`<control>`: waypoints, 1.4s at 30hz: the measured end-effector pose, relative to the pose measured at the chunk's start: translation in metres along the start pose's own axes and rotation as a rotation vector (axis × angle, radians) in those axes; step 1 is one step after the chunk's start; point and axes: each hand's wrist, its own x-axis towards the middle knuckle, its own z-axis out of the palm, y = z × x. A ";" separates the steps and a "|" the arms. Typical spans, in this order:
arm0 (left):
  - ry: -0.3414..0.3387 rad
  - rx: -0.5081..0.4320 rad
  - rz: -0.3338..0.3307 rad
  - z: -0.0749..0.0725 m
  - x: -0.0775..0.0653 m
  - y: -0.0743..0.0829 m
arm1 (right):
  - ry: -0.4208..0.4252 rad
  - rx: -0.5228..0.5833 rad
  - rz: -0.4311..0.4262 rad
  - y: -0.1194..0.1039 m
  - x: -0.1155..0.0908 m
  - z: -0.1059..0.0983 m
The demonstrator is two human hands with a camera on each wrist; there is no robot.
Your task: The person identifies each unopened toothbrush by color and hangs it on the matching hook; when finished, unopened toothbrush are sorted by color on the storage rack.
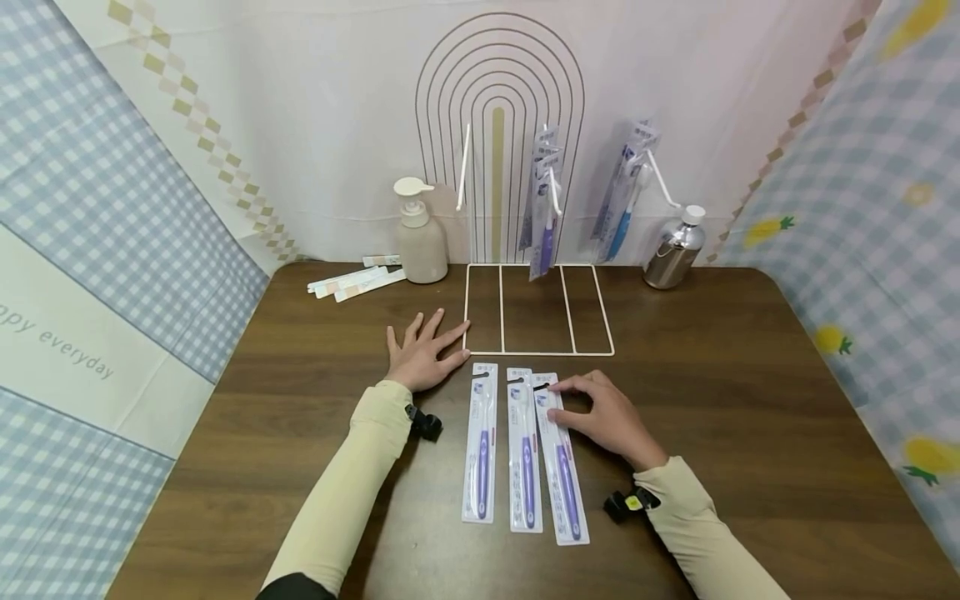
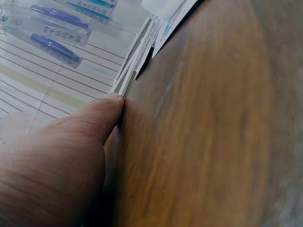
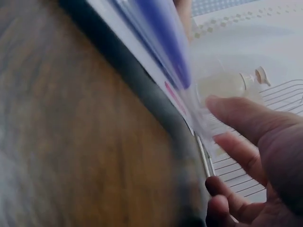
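Note:
Three packaged purple toothbrushes lie in front of the white wire rack: a left pack (image 1: pixel 480 442), a middle pack (image 1: pixel 524 450) and a right pack (image 1: pixel 561 458) that slants slightly. At the upper part of the right pack is my right hand (image 1: pixel 603 412), its thumb and index finger apart over the edge. In the right wrist view, the thumb (image 3: pixel 236 111) is near the clear plastic, with no pinch visible. My left hand (image 1: pixel 420 358) lies spread on the table, thumb and index fingertip at the rack's base (image 1: pixel 465 312).
Purple toothbrush packs (image 1: pixel 546 217) hang from the rack's middle hook, blue ones (image 1: pixel 622 200) from the right hook. A pump bottle (image 1: pixel 422 242) and paper sachets (image 1: pixel 360 283) are behind the left hand. A silver bottle (image 1: pixel 675 254) stands at the back right.

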 end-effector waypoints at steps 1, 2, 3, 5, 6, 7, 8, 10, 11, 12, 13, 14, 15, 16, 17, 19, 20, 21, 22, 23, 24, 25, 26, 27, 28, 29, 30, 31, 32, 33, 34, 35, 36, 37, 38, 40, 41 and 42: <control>0.001 -0.002 0.002 0.000 0.000 0.000 | 0.000 0.033 -0.004 0.000 0.000 -0.001; 0.001 -0.003 0.004 0.001 0.000 -0.001 | -0.003 0.069 -0.011 0.000 0.000 -0.002; 0.000 -0.004 0.004 0.001 0.001 -0.001 | -0.010 0.109 -0.019 -0.001 0.001 -0.004; -0.004 -0.003 0.004 0.001 0.001 0.000 | -0.025 0.177 -0.032 -0.004 0.003 -0.008; -0.007 -0.002 0.004 0.000 0.001 0.000 | -0.029 0.201 -0.036 -0.007 0.005 -0.011; -0.007 -0.002 0.005 0.000 0.001 0.001 | -0.029 0.213 -0.042 -0.011 0.006 -0.014; -0.012 0.001 0.002 -0.001 0.000 0.002 | -0.022 0.216 -0.065 -0.015 0.008 -0.019; -0.018 0.006 -0.003 -0.004 -0.002 0.004 | 0.015 0.199 -0.117 -0.026 0.013 -0.029; -0.018 0.006 -0.004 -0.004 -0.002 0.004 | 0.040 0.178 -0.150 -0.032 0.016 -0.036; -0.019 0.007 -0.006 -0.004 -0.002 0.004 | 0.070 0.153 -0.183 -0.038 0.019 -0.042; -0.020 0.007 -0.007 -0.005 -0.003 0.004 | 0.102 0.128 -0.216 -0.045 0.022 -0.049; -0.022 0.008 -0.010 -0.007 -0.004 0.005 | 0.131 0.105 -0.250 -0.050 0.026 -0.055; -0.020 0.009 -0.010 -0.007 -0.004 0.005 | 0.160 0.081 -0.277 -0.056 0.029 -0.062; -0.020 0.009 -0.009 -0.007 -0.004 0.005 | 0.188 0.059 -0.305 -0.061 0.033 -0.069; -0.018 0.010 -0.008 -0.007 -0.005 0.006 | 0.217 0.042 -0.331 -0.066 0.036 -0.075; -0.019 0.017 -0.009 -0.009 -0.007 0.007 | 0.270 0.024 -0.383 -0.076 0.042 -0.087; -0.019 0.020 -0.009 -0.010 -0.007 0.008 | 0.296 0.016 -0.405 -0.079 0.045 -0.092; -0.020 0.024 -0.009 -0.010 -0.007 0.008 | 0.323 0.012 -0.423 -0.083 0.047 -0.098; -0.019 0.025 -0.009 -0.010 -0.007 0.009 | 0.349 0.011 -0.439 -0.086 0.050 -0.102; -0.018 0.025 -0.007 -0.010 -0.007 0.009 | 0.371 0.013 -0.449 -0.090 0.052 -0.107; -0.020 0.025 -0.007 -0.010 -0.007 0.009 | 0.390 0.017 -0.458 -0.093 0.054 -0.111; -0.021 0.025 -0.007 -0.010 -0.007 0.009 | 0.406 0.024 -0.463 -0.096 0.056 -0.115; -0.021 0.024 -0.007 -0.010 -0.007 0.009 | 0.420 0.029 -0.466 -0.099 0.058 -0.118; -0.021 0.024 -0.007 -0.010 -0.007 0.010 | 0.431 0.036 -0.469 -0.102 0.060 -0.121; -0.019 0.023 -0.007 -0.010 -0.006 0.009 | 0.440 0.042 -0.472 -0.105 0.062 -0.123; -0.017 0.020 -0.007 -0.010 -0.006 0.009 | 0.448 0.046 -0.475 -0.107 0.064 -0.125; -0.015 0.017 -0.007 -0.010 -0.006 0.008 | 0.457 0.049 -0.478 -0.110 0.067 -0.127; -0.011 0.013 -0.004 -0.009 -0.006 0.008 | 0.467 0.047 -0.478 -0.112 0.069 -0.128; -0.009 0.014 -0.003 -0.008 -0.005 0.006 | 0.474 0.049 -0.477 -0.114 0.072 -0.129; -0.007 0.015 -0.001 -0.006 -0.004 0.005 | 0.477 0.050 -0.474 -0.116 0.074 -0.130; -0.006 0.017 -0.001 -0.005 -0.003 0.003 | 0.477 0.052 -0.469 -0.117 0.076 -0.131; -0.004 0.019 0.003 -0.003 -0.002 0.002 | 0.474 0.054 -0.464 -0.118 0.078 -0.132; -0.004 0.021 0.005 -0.001 -0.001 0.000 | 0.468 0.057 -0.458 -0.118 0.080 -0.132; -0.002 0.024 0.008 0.000 0.000 -0.001 | 0.462 0.058 -0.452 -0.118 0.082 -0.132; -0.003 0.028 0.008 0.001 0.000 -0.002 | 0.456 0.061 -0.446 -0.118 0.084 -0.132; -0.002 0.025 0.010 0.001 0.000 -0.002 | 0.450 0.066 -0.433 -0.117 0.088 -0.131; -0.001 0.024 0.013 0.001 0.000 -0.002 | 0.449 0.065 -0.425 -0.116 0.090 -0.130; -0.002 0.018 0.011 0.000 0.000 -0.001 | 0.450 0.064 -0.415 -0.115 0.092 -0.130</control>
